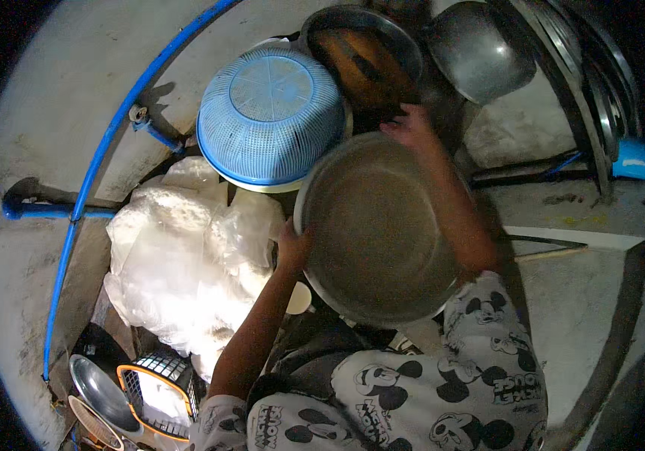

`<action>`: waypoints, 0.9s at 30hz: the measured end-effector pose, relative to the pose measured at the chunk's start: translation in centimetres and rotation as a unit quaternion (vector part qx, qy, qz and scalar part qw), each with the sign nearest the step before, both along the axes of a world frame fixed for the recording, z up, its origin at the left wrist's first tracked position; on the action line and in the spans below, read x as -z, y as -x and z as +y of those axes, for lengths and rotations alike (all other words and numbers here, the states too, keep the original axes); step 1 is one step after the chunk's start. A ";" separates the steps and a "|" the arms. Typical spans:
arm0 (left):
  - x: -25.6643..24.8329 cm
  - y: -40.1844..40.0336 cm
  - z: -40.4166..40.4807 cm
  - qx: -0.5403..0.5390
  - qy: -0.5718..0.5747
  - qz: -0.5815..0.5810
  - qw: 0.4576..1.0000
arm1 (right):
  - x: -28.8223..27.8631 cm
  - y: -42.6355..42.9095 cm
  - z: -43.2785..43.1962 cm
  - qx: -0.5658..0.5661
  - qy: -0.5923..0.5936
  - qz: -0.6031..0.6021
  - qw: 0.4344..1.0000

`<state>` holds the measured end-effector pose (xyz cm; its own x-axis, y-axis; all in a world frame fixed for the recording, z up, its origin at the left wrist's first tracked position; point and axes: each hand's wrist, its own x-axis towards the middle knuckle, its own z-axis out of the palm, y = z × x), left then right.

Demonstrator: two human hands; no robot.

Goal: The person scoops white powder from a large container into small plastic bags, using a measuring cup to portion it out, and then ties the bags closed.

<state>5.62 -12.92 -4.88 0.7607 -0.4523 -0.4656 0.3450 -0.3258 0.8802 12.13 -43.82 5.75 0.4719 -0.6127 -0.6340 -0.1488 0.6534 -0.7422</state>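
A large grey round basin is in front of my body, its wide inside facing up towards me. My left hand grips its left rim, thumb on the inner side. Across the basin lies my right forearm, and my right hand is just past the far rim, fingers partly bent. Whether it touches the rim or something in the dark behind it is unclear. Beyond that hand is a dark metal basin with brown-orange contents. An upturned blue plastic strainer sits to the left of it.
White plastic bags are heaped at left, beside a pale cup. A black basket with an orange rim and a metal bowl stand lower left. Blue pipes run along the wall. A metal pot is far right.
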 end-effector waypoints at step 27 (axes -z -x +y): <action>2.9 -1.6 0.1 -0.192 0.162 0.167 0.954 | 12.1 -4.1 -20.1 -0.120 0.562 0.420 0.702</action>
<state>7.19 -12.84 -7.73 0.7330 -0.3319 -0.5937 0.6624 0.1502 0.7339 16.22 -63.96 -6.31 0.3961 -0.9155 0.0705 -0.8487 -0.3943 -0.3525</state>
